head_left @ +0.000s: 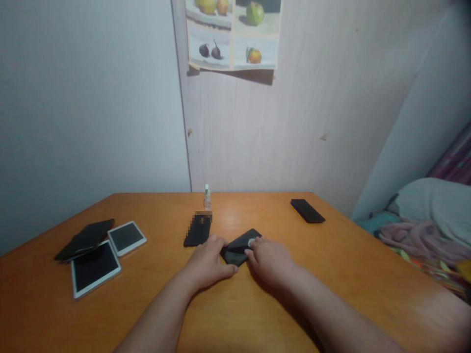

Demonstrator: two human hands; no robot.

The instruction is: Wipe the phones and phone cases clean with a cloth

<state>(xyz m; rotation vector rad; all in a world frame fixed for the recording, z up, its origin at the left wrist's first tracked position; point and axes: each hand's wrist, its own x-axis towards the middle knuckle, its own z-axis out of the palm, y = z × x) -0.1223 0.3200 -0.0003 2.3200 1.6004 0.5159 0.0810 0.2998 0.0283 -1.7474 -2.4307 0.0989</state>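
A dark flat slab with a glossy face, like a tablet (237, 249), lies on the table in front of me. My left hand (208, 264) grips its left corner, thumb along the near edge and fingers at the far side. Curled over the slab's right part is my right hand (271, 261), fingertips pressed down on its surface. A small white patch (252, 242) shows at those fingertips; I cannot tell whether it is a held piece or a mark on the slab. Just beyond my left hand lies a black flat device (198, 231), partly pixelated.
Two white-framed tablets (96, 268) and a black case (86, 239) overlap at the left of the wooden table (221, 323). A small clear bottle (207, 200) stands near the back edge. Another dark flat device (307, 211) lies far right. Bedding (430, 211) is beyond the right edge.
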